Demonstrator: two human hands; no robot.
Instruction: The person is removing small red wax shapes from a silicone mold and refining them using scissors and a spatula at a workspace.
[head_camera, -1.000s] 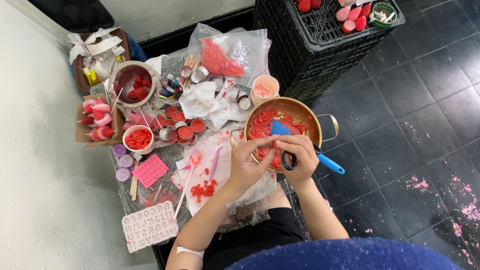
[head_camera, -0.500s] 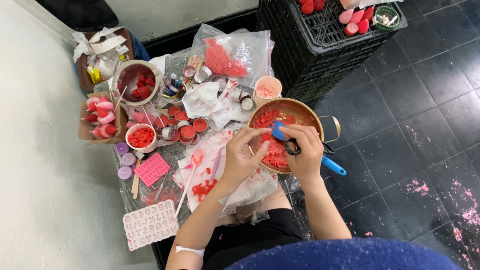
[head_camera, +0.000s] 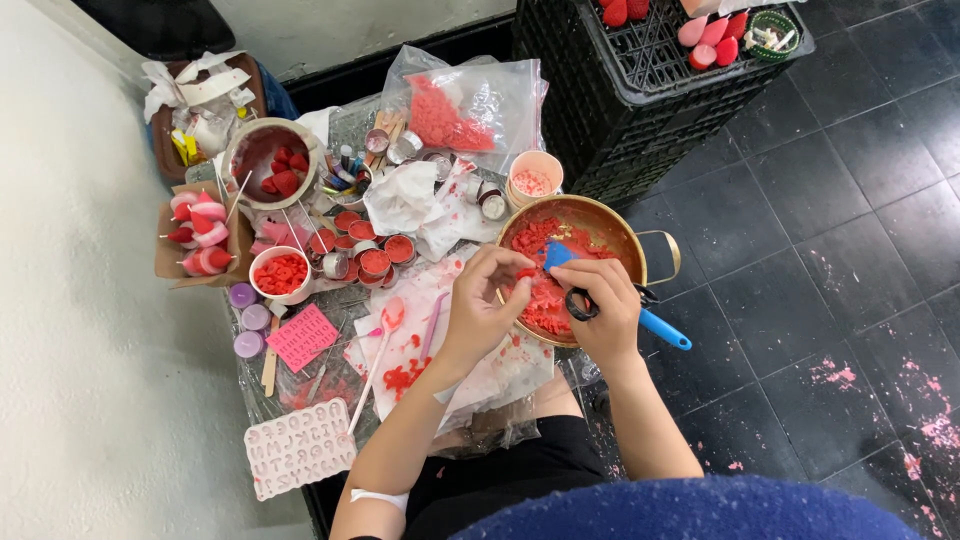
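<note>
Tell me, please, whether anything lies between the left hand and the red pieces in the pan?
Nothing visible does: the left hand is already over the pan rim, its fingertips on the red pieces. The right hand with the blue spatula sits beside it, not between.

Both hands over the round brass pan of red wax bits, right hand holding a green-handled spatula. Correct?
Nearly. The head view shows the spatula is blue in handle and blade, not green. The rest holds: left hand and right hand are both over the round brass pan of red wax bits, with the right hand holding the spatula.
</note>
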